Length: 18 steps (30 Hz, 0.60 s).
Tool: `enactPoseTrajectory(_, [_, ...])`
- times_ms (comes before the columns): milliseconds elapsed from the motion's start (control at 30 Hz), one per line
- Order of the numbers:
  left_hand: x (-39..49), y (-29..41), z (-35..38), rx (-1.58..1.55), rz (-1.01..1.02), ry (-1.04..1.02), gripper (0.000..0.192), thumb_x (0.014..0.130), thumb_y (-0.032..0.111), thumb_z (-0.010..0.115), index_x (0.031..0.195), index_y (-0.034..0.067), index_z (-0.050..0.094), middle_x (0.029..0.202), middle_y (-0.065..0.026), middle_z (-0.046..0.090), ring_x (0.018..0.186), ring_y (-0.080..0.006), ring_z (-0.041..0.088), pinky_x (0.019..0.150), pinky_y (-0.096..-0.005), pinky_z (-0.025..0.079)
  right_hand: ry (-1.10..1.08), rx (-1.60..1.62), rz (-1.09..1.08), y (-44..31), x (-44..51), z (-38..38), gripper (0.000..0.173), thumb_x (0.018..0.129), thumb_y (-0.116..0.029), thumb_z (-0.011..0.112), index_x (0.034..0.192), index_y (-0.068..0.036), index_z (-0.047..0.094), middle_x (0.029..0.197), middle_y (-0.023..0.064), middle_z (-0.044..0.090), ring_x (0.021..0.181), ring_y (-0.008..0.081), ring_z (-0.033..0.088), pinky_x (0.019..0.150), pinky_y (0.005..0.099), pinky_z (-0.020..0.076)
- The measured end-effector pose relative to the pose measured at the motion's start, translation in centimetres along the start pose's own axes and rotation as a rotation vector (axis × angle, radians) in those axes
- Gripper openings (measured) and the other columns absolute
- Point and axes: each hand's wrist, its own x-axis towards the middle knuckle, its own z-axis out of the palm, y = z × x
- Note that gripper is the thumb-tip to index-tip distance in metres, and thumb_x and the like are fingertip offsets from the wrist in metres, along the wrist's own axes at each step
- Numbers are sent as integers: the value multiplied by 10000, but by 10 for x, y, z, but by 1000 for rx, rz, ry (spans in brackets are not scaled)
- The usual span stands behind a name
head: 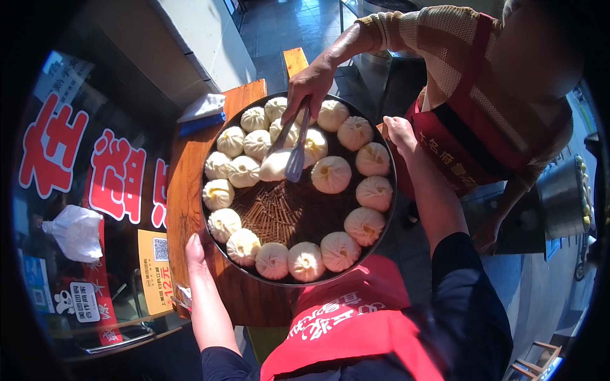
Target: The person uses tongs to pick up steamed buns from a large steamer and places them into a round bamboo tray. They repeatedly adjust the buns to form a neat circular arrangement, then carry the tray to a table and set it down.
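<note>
A large round steamer tray with a woven base and dark rim is between my hands, over a wooden table. Pleated steamed buns ring its edge, and more crowd the far left side; the woven base shows through the middle. My left hand grips the rim at the lower left, its fingers hidden beneath. My right hand is at the tray's right side, the fingers partly hidden by the rim. Another person's hand works metal tongs on one bun near the centre.
The wooden table carries a folded white cloth and a blue cloth at its far left. A co-worker in a red apron stands close on the right. Left is a glass window with lettering. A metal steamer stands far right.
</note>
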Motion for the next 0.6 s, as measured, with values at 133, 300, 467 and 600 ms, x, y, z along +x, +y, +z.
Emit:
enactPoseTrajectory(133, [-12, 7, 4, 48, 119, 65, 236, 1037, 245, 575, 937, 68, 694, 779, -60, 711, 542, -136, 588, 476, -282, 441, -155, -85, -293, -5, -14, 5, 417, 1002, -333, 565, 839, 36, 671, 717, 84, 619, 671, 152, 550, 645, 398, 452])
enactPoseTrajectory(300, [11, 8, -29, 73, -22, 83, 244, 1028, 273, 585, 959, 68, 698, 737, -56, 698, 490, -137, 553, 426, -260, 386, -54, 1, -111, -25, -11, 38, 412, 1037, -314, 531, 812, 8, 655, 698, 60, 603, 634, 165, 549, 619, 396, 452])
enactPoseTrajectory(467, [-25, -13, -92, 140, -72, 248, 209, 1008, 219, 609, 1059, 44, 712, 771, -70, 717, 555, -158, 630, 468, -275, 456, -244, 123, 44, -30, -59, 90, 312, 1032, -287, 605, 808, -76, 654, 690, -3, 590, 601, 100, 516, 564, 291, 408])
enactPoseTrajectory(600, [-46, -47, -146, 118, 43, 299, 172, 995, 203, 631, 1030, 64, 725, 884, -75, 739, 740, -176, 684, 593, -313, 515, -257, -97, 172, -62, -92, 148, 350, 1037, -310, 601, 792, -63, 643, 682, -8, 584, 588, 98, 495, 566, 299, 401])
